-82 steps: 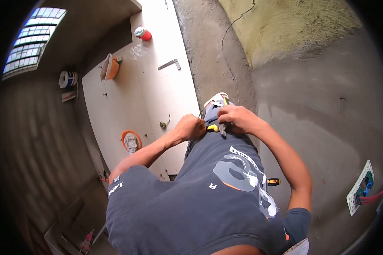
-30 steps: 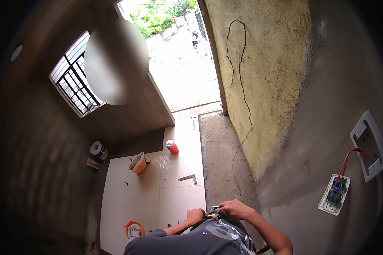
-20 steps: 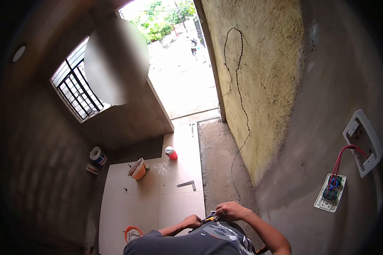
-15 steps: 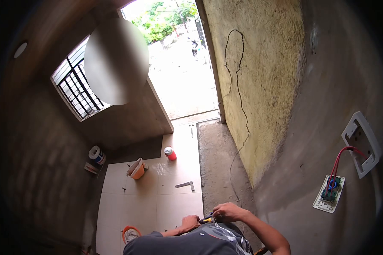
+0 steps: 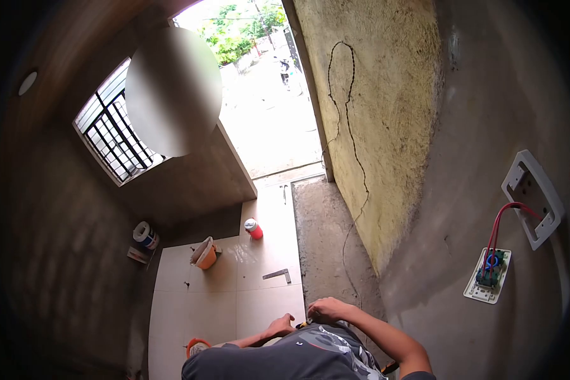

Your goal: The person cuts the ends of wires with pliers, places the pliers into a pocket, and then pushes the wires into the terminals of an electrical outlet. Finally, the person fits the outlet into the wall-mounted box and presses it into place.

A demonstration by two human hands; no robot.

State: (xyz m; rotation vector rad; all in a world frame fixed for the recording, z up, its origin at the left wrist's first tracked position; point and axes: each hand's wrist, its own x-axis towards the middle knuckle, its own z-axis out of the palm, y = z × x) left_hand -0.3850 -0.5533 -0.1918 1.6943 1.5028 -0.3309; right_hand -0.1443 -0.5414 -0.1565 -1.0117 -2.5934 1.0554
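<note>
Close to the grey shirt front, my right hand is curled shut, and what sits in its fingers is too small to make out. A small yellow and dark tool shows just below its fingertips, partly hidden by the shirt. Left of that tool is my left hand, its thumb and fingers apart with a gap between them. Both hands are at waist height, over the edge of the pale floor tiles.
On the tiles lie a metal try square, a red flask and an orange tub. An orange-rimmed bucket stands at lower left. A switch plate hangs by red wires from its wall frame. A dark cable trails down the yellow wall.
My left hand has drawn slightly left, away from the yellow tool, and its fingers have spread. My right hand has shifted a little left and up. The view has turned slightly.
</note>
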